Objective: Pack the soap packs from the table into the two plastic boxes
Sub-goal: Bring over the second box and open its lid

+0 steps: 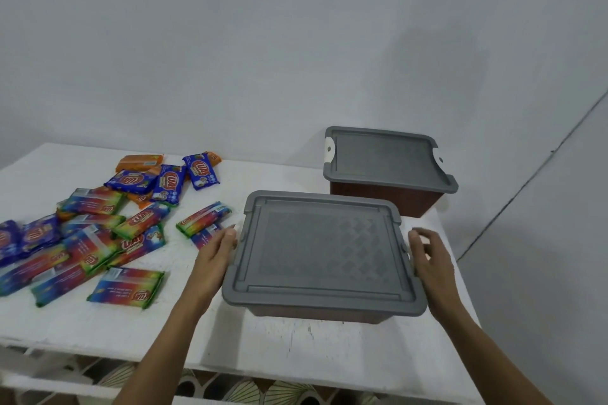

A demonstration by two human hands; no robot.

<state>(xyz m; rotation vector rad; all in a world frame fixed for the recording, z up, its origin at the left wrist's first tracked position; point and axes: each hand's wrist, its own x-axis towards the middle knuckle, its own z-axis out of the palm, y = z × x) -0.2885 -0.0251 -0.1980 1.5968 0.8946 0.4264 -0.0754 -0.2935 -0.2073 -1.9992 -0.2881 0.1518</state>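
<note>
Hands (215,255) (432,261) flank lidded box (322,250); contents hidden.

Soap packs (133,181) carry a red logo (lettering too blurred to read).

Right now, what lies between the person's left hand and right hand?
The nearer plastic box, grey lid on, fills the stretch between the left hand and the right hand, as the head view shows.

Both bare forearms (179,316) reach forward, well apart. The left hand (215,255) holds its fingers straight, pointing ahead. The right hand (432,261) has loosely curled fingers, bent inward toward the left fingertips, gripping nothing.
</note>
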